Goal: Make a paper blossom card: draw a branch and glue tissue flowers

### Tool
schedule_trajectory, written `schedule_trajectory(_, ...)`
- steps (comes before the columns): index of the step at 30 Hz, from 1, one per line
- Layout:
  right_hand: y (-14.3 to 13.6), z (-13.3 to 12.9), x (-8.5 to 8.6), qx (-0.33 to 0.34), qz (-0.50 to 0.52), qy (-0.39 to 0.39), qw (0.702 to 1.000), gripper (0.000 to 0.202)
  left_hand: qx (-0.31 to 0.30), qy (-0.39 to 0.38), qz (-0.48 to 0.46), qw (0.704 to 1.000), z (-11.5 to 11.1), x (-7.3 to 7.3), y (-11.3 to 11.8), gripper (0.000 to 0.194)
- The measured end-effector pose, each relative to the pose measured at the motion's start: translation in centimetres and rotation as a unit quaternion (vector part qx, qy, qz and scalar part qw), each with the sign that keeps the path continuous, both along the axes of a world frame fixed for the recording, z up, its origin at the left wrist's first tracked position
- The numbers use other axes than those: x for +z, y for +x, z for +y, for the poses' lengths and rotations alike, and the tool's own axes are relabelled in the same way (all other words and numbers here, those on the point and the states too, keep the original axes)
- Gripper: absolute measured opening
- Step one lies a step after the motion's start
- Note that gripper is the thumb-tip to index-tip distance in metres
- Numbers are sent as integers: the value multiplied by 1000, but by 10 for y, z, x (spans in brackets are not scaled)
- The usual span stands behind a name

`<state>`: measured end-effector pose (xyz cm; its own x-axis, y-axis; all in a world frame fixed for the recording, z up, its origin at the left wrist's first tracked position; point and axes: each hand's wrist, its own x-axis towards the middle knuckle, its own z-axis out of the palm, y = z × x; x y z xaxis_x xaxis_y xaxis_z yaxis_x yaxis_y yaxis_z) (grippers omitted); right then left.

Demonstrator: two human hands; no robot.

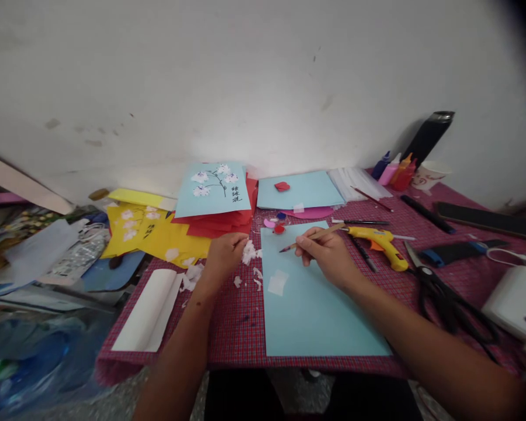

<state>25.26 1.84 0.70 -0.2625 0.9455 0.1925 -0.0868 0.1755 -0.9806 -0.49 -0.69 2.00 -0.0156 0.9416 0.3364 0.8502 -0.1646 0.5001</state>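
The right hand is gripping a brush, with its fingers pressing on the handle behind the bristle end. The dark tip is pointing left and down over the upper part of a light-blue sheet, which is lying on the tabletop. Whether the tip is touching the paper, one cannot tell. The left hand is resting left of the sheet, beside white paper scraps; it is showing its fingers curled inward, and one cannot tell whether they are gripping anything.

Brush work over the sheet is apparently the step in hand. For good control:

1. The right fingers should be gripping lightly, letting the tip do the marking.
2. The left hand should be steadying the sheet's near edge.
3. The right forearm is passing over the sheet and should be clearing any wet marks.
4. The tip should be avoiding the 1 white patch lying on the sheet.
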Motion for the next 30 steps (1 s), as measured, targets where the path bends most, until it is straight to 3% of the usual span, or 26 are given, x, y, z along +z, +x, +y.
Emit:
schedule_trajectory(3, 0, 0, -1, 6, -8, -1, 1000, 27, -52, 1, 61, 997, 3, -10, 0, 28)
schedule_trajectory(7, 1, 1, -1, 10, -18, 7, 1000, 28, -89, 6, 64, 994, 5, -14, -2, 36)
schedule_trajectory(11, 1, 1, -1, 12, -27, 12, 999, 32, -92, 23, 64, 993, 6, -12, -2, 37)
schedule_trajectory(15, 2, 1, 1, 4, -33, 11, 999, 34, -109, 37, 19, 993, -1, -3, 8, 26)
schedule_trajectory(18, 4, 3, 3, -11, -31, 15, 999, 35, -205, -49, -9, 977, -10, 4, 20, 18)
schedule_trajectory(21, 6, 6, 3, -22, -19, 19, 999, 35, -274, -103, 31, 956, -16, 3, 30, 16)
schedule_trajectory(27, 7, 8, 1, -15, -32, 32, 999, 35, -276, -90, 132, 948, -20, -9, 48, 23)
schedule_trajectory(30, 7, 8, 2, -21, -27, 30, 999, 35, -267, -95, 135, 949, -21, -10, 52, 20)
